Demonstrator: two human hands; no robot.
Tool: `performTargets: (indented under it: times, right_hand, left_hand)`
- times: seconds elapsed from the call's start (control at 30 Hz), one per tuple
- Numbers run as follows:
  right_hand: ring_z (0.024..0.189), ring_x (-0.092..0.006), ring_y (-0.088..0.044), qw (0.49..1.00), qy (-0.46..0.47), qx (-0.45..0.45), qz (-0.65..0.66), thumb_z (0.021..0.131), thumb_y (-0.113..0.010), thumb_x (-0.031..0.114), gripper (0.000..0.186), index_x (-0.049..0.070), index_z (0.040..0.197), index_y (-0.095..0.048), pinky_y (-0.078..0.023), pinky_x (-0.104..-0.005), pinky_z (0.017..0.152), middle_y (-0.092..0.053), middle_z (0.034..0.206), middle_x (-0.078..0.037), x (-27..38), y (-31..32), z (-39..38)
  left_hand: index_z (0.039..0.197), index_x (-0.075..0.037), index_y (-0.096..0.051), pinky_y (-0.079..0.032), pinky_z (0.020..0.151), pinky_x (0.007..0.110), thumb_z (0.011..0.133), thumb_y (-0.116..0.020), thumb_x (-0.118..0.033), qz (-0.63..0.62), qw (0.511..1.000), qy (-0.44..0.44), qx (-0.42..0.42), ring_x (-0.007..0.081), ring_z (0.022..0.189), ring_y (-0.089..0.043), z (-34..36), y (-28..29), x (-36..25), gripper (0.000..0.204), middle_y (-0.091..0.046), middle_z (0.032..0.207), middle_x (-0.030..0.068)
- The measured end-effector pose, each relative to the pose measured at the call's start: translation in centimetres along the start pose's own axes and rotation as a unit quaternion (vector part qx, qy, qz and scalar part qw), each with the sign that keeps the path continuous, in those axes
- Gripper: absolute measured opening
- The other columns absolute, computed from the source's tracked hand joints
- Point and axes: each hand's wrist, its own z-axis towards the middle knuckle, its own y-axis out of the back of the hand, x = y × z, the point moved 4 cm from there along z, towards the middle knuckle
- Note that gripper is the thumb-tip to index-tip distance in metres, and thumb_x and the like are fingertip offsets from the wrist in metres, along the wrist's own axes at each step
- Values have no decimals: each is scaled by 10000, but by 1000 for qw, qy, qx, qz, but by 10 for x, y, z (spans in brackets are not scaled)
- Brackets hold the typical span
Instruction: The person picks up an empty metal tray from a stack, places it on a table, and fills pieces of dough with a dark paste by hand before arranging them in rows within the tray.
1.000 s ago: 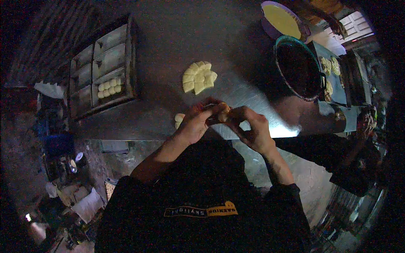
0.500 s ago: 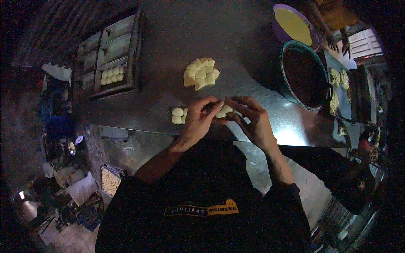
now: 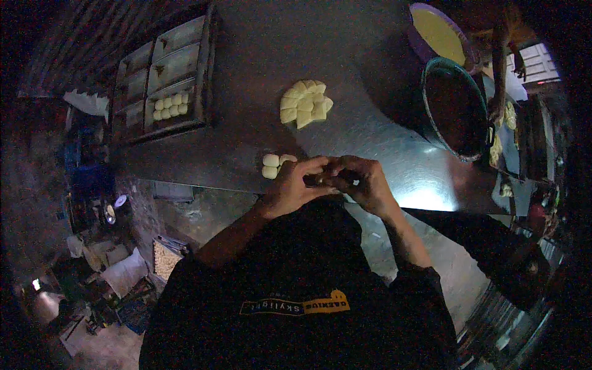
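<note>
Close to the near edge of the table, my left hand and my right hand meet with curled fingers, tips touching. Whatever lies between the fingertips is in shadow and cannot be made out. Just left of my left hand sit several smooth round dough balls, pressed side by side; the hand partly covers the group. Farther out lies a cluster of cut dough pieces, pale and angular, with a notch on its near right side.
A dark divided tray at the left holds rows of dough balls in one compartment. At the right stand a deep green-rimmed tub and a purple basin of yellow stuff. Another person's arm reaches down beside the tub.
My hands have drawn slightly nearer to me, and the pale dough seen between them is now out of sight. The view has shifted a little. The other person's arm has come lower beside the tub.
</note>
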Motion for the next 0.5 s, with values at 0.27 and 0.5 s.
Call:
performTargets:
  times: [0.27,0.5]
  right_hand:
    - [1214,-294,-503,986,-27,-33,-164,842,-673,67,546,70,1368,-528,-399,-397,1046,-545,1294,-150,-15,-87,-19]
    - [1209,-300,-569,980,-32,31,-191,826,-624,4,496,43,1318,-579,-511,-381,948,-548,1388,-137,-62,-117,1]
  left_hand:
    - [1168,0,-625,-532,838,318,1020,-509,-231,-486,845,189,-114,191,928,-680,-47,15,132,298,-691,1042,76]
    - [1365,-21,-491,-487,897,351,1047,-441,-201,-17,994,73,-84,258,1120,-607,-48,38,109,369,-592,1252,170]
